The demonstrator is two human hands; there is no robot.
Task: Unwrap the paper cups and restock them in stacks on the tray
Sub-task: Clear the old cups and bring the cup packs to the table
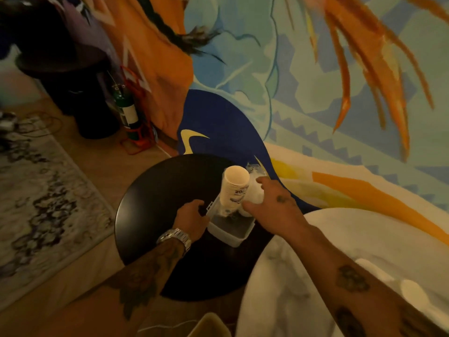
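Roughly at the far right of the round dark table (150, 203), close to the painted wall, sits the clear tray (228, 237). An unwrapped stack of paper cups (234, 188) stands tilted in its far end. The left hand (192, 220) curls its fingers over the tray's left rim. The right hand (277, 207) clasps a wrapped stack (255, 193) just beside the first, thumb and fingers spread around it. Dark tabletop stretches left of the tray; a marble top (340, 239) overlaps the table's right edge.
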